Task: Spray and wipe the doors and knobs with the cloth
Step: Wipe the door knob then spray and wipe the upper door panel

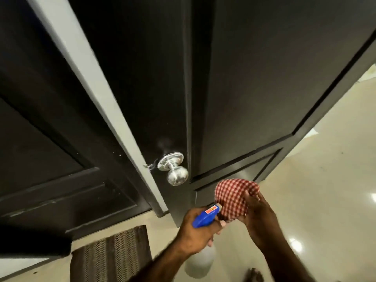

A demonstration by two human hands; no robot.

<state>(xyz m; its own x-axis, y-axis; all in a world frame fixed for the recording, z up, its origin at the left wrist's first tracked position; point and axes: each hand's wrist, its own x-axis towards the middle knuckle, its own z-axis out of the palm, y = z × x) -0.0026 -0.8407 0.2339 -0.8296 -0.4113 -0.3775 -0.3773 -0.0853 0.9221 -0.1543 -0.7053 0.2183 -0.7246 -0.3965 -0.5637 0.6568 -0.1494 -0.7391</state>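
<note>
So right now my left hand (195, 233) is wrapped tight around the neck of the spray bottle (200, 259), finger by the blue trigger head (206, 217), and the nozzle is aimed straight into the red-and-white checked cloth (234, 197). The right hand (256, 212) has that cloth bunched over the fingers, closed around it like a pad, held just in front of the nozzle, nearly touching.

The dark door (254, 78) stands open, edge toward me, and the chrome knob (176, 174) sits up and to the left of the cloth, near but not in contact. Another dark door (40, 129) is off to the left, with a woven mat (114, 253) on the pale tile floor (325, 180) below it.

My read: this is the wet-the-cloth step. To do it well I'd give it a short squeeze or two so the pad gets damp, not dripping. Runs would show badly on paint this dark, and drips on glossy tile get slippery. Then cup the knob with the cloth and twist around it, including the rose plate behind, before doing the panel in long strokes. There's a hazy patch on the door above the knob; can't tell if it's spray or smudging.
</note>
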